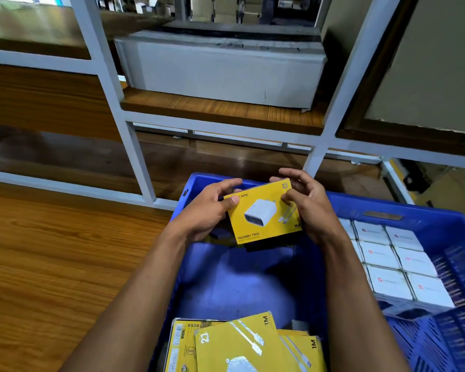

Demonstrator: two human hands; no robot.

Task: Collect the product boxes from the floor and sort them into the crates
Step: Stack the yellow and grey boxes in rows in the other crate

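Note:
A yellow charger box (263, 213) is held over the far end of a blue crate (403, 210). My left hand (212, 210) grips its left edge with the thumb on the front face. At the box's right edge my right hand (309, 205) holds it with curled fingers. Several more yellow boxes (242, 345) lie in the crate's near end. White boxes (397, 261) with red logos are packed in rows along the crate's right side.
A metal shelf rack (134, 146) stands just beyond the crate, with a large grey carton (220, 71) on a wooden shelf. Wood-pattern floor (51, 251) stretches to the left. The crate's blue bottom (239, 285) shows between the yellow and white boxes.

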